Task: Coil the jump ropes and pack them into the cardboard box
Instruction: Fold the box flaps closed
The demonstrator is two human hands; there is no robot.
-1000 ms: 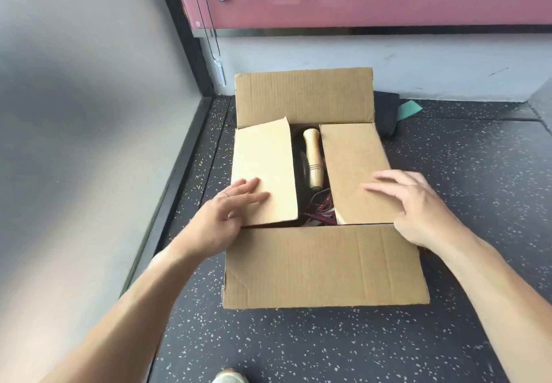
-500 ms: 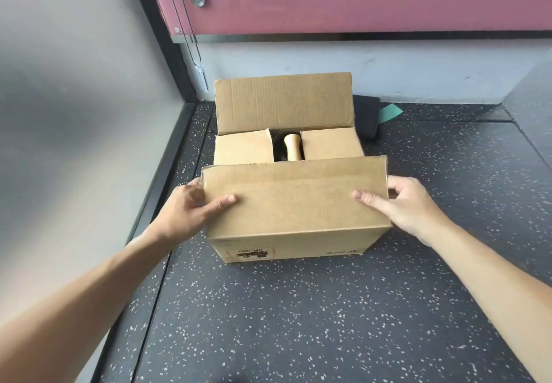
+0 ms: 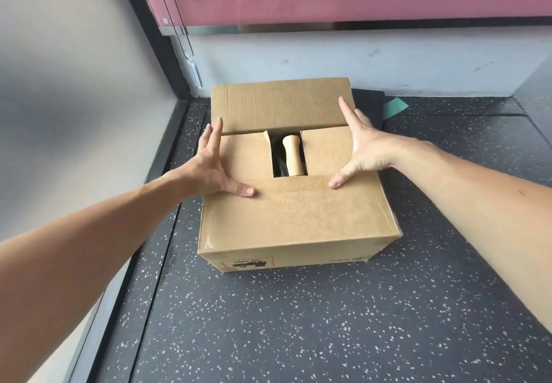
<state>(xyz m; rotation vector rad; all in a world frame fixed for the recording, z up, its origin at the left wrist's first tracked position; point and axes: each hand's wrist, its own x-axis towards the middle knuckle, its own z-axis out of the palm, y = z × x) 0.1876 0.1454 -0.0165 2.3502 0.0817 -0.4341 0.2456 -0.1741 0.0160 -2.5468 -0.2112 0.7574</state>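
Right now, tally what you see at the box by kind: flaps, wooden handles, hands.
Cardboard box flaps: 4, near flap, far flap, left flap, right flap
Wooden jump rope handle: 1
Hands: 2, left hand, right hand
Total: 7

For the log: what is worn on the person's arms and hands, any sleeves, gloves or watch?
Nothing worn shows. The left hand and right hand are ungloved; the left forearm and right forearm are bare to the frame edge: no sleeves, watch or bracelet. No ring can be made out.

Left hand (image 3: 209, 167), right hand (image 3: 367, 146), fingers (image 3: 346, 111) splayed
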